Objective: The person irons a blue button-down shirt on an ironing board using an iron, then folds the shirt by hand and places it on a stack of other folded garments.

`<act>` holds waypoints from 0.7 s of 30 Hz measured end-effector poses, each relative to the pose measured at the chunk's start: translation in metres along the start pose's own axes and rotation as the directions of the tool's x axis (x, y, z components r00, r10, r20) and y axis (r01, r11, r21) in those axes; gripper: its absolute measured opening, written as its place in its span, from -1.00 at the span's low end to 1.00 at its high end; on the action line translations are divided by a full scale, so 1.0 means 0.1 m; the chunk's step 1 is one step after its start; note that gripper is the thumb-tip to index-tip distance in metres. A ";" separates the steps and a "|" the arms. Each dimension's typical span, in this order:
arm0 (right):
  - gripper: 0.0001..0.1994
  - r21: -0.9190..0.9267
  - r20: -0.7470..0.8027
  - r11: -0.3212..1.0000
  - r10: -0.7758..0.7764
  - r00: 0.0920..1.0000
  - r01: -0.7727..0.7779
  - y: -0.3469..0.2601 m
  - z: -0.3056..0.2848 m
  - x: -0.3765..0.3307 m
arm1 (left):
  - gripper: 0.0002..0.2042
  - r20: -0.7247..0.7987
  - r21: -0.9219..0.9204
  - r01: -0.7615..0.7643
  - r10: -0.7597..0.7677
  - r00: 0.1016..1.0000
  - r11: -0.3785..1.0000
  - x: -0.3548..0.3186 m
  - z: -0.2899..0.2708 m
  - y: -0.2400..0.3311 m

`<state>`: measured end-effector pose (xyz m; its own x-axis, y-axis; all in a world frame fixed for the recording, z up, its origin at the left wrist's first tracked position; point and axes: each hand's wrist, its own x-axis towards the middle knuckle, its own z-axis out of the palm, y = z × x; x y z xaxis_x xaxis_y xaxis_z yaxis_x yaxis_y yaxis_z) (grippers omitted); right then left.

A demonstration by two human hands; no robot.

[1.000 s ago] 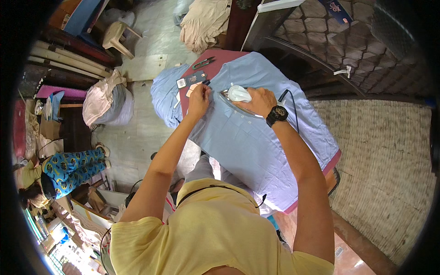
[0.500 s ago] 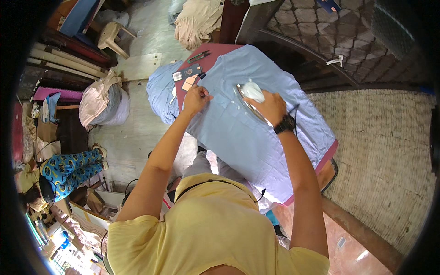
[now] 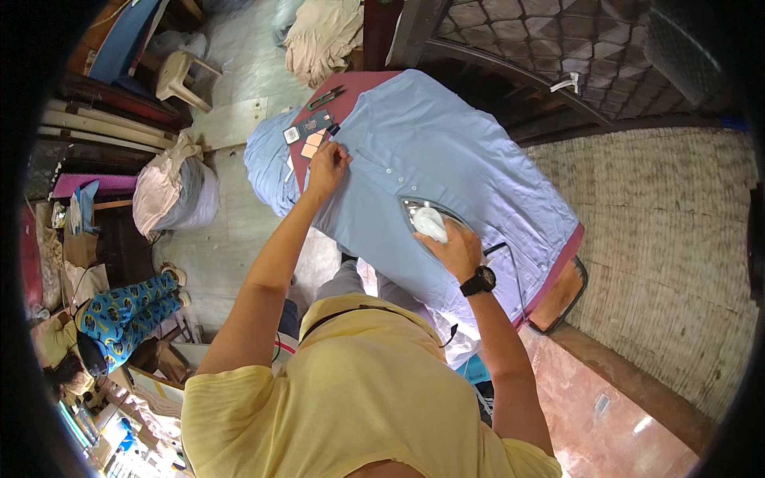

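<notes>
A light-blue buttoned shirt (image 3: 446, 135) is spread over a maroon-covered ironing board (image 3: 374, 84). My right hand (image 3: 458, 253) grips an iron (image 3: 431, 223) with a white body, its soleplate lying on the shirt below the button row. At the shirt's left edge, my left hand (image 3: 327, 169) rests with curled, closed fingers; what they pinch, if anything, is hidden. Just beyond it lie a dark tag (image 3: 314, 123) and a card with peach-coloured patches (image 3: 312, 144). Thread snips (image 3: 326, 97) sit farther up the board.
More blue cloth (image 3: 269, 167) hangs at the board's left side. A cloth bundle (image 3: 175, 191), a plastic stool (image 3: 185, 80) and a beige fabric heap (image 3: 323, 40) stand on the floor. The iron's cord (image 3: 518, 275) trails right. Another person (image 3: 119, 319) is at lower left; a lattice gate (image 3: 534, 48) stands behind.
My right hand has drawn the iron toward me, down from beside the buttons. My left hand stays by the shirt's left edge, and the whole view has shifted slightly.
</notes>
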<state>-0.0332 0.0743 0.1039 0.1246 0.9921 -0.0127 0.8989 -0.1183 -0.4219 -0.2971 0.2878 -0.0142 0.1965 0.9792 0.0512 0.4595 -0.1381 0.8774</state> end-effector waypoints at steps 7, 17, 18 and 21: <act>-0.38 0.277 0.270 0.924 0.189 0.944 -0.264 -0.62 -0.09 0.25 | -0.82 0.080 0.171 -0.080 0.068 0.995 0.982 0.06 -0.06 0.17; -0.38 0.221 0.124 0.931 0.268 0.955 -0.290 -1.14 0.36 0.73 | -0.72 0.207 0.003 -0.141 0.137 0.969 0.990 0.15 -0.14 -0.07; -0.38 0.233 0.121 0.927 0.273 0.954 -0.295 -1.16 0.39 0.71 | -0.71 0.209 -0.004 -0.129 0.127 0.970 0.992 0.15 -0.14 -0.06; -0.39 0.239 0.159 0.922 0.274 0.949 -0.306 -1.21 0.42 0.71 | -0.70 0.203 -0.028 -0.088 0.092 0.975 0.996 0.14 -0.16 -0.05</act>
<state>-0.1504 0.1608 0.1162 0.2972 0.9153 -0.2717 0.6901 -0.4026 -0.6014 -0.3100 0.3049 -0.0102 0.4099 0.9115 0.0335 0.4162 -0.2196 0.8824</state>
